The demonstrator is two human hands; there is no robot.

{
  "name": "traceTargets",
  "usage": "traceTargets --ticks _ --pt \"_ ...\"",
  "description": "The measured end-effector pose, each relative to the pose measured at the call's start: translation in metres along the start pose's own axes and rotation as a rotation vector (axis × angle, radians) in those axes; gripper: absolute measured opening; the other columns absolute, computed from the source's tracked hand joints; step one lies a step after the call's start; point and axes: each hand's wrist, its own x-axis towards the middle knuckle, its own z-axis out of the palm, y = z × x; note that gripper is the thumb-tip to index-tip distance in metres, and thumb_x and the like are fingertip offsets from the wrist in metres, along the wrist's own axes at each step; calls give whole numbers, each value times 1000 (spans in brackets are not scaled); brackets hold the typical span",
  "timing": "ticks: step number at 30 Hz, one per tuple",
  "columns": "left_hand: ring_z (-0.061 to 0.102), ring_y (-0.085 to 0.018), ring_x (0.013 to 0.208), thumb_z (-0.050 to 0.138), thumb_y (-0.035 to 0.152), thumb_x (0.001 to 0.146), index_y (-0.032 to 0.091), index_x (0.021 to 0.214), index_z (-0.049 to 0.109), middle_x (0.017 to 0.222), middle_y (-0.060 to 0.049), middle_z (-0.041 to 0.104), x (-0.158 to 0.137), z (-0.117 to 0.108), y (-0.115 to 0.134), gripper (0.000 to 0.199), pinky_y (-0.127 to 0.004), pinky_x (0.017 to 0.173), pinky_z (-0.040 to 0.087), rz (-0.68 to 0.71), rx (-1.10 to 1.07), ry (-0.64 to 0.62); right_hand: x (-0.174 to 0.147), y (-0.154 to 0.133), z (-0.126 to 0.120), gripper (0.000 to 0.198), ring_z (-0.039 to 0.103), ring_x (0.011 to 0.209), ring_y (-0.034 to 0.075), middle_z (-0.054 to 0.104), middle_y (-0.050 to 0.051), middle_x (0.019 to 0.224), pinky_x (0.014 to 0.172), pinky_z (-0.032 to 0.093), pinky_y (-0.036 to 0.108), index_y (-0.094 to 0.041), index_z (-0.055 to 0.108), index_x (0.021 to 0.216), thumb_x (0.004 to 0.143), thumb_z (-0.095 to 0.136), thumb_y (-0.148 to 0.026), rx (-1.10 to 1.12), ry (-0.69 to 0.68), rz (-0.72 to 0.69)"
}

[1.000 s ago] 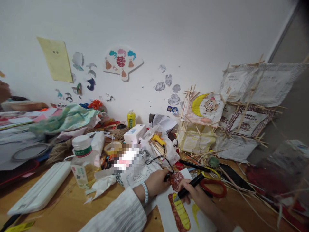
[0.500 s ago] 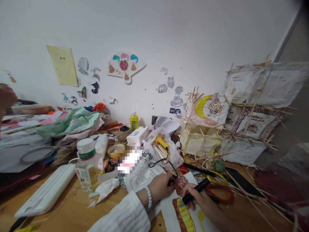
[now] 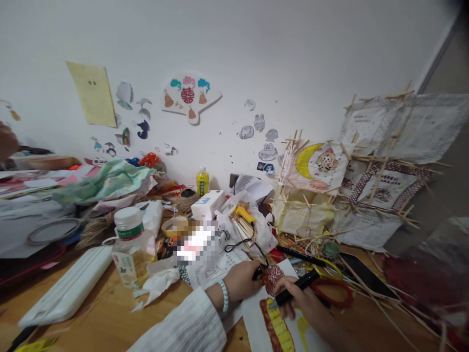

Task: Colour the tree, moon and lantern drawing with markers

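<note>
Behind a cluttered wooden table (image 3: 95, 318), a pale wall (image 3: 293, 54) is decorated with paper cut-outs and a fan-shaped sign (image 3: 189, 99). On the table, a white sheet of paper (image 3: 252, 320) is laid at the bottom of the view, marked with a yellow shape (image 3: 281, 327) bordered in brown and a reddish-brown round patch (image 3: 271, 277). A thick black marker (image 3: 300, 287) is grasped in the bent fingers of the right hand (image 3: 295, 296), its tip held at the top of the yellow shape; whether the paper is touched by it cannot be told. A small black object (image 3: 257, 273) is pinched in the fingers of the left hand (image 3: 240, 282), which is rested beside the round patch.

Compared with 1 second ago, the marker is tilted flatter, and the lower end of the yellow shape, then shown, is now cut off by the bottom edge. The left hand is kept beside the round patch.

The small black object is mostly covered by the fingers and cannot be identified. Part of a yellow crescent (image 3: 303, 330) is hidden by the right hand. Mid-table, a bright patch (image 3: 198, 244) is pixelated. At the left edge, another person's hand (image 3: 7, 141) is cropped and blurred; its grip cannot be told.
</note>
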Motion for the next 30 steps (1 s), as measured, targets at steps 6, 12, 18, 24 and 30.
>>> traceTargets --ticks 6,12,18,24,30 --pt "61 -18 80 50 21 74 22 94 59 90 -3 67 0 0 -2 22 -23 67 44 34 3 8 -3 -8 -1 57 48 37 11 62 3 49 41 30 22 -14 57 75 75 41 -69 -11 -17 2" --pt "60 -17 75 49 22 75 20 94 59 86 -3 67 0 0 -1 22 -23 63 43 53 1 12 -7 -14 -1 52 47 38 11 62 3 52 42 31 23 -15 58 76 79 39 -63 -41 -11 -24" --pt "60 -17 76 50 23 75 20 95 60 86 -3 67 1 1 -2 23 -23 65 43 57 0 17 -6 -7 -4 47 49 43 11 65 5 62 46 34 24 -14 59 86 82 40 -56 3 -59 -27" --pt "61 -18 80 51 23 74 20 97 59 90 -4 67 3 3 -6 25 -24 68 43 55 13 23 -6 -12 -4 24 46 46 9 58 -1 58 44 33 21 -17 57 78 71 60 -39 -122 -67 -68" --pt "61 -18 80 49 19 74 19 95 58 90 -4 67 6 2 -5 22 -24 68 43 64 13 -3 -4 -26 5 18 36 36 6 42 -8 41 38 27 18 -19 46 61 67 59 -30 -174 56 25"
